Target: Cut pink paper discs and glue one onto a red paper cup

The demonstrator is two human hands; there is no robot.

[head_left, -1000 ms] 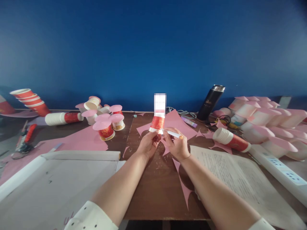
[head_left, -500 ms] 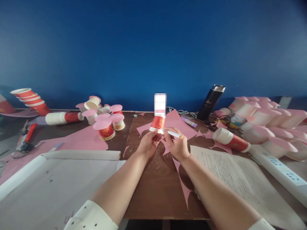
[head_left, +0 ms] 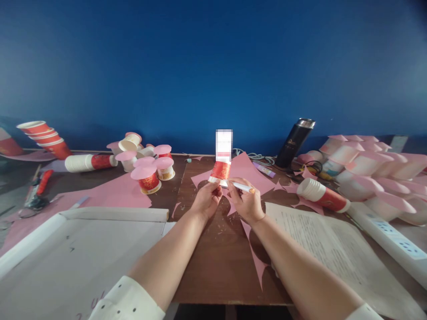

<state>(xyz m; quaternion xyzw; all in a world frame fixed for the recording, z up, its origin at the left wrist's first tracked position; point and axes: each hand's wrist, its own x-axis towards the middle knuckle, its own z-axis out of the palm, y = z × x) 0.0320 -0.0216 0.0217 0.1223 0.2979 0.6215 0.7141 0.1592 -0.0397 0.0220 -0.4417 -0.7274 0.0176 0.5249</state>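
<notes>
One black flask [head_left: 295,141], one power strip [head_left: 387,231], two hands.

Flask [head_left: 294,142] behind cup [head_left: 220,171], right

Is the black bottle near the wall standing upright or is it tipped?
Tipped: the black bottle leans, with its silver cap further right than its base.

The bench [head_left: 213,266] is dark brown wood with a faint sheen. The red paper cup [head_left: 220,171] looks printed and slightly glossy; the pink paper sheet [head_left: 245,171] beneath is matt. The pen [head_left: 242,187] is smooth white plastic. The flask [head_left: 293,142] is glossy black with a metal cap.
</notes>
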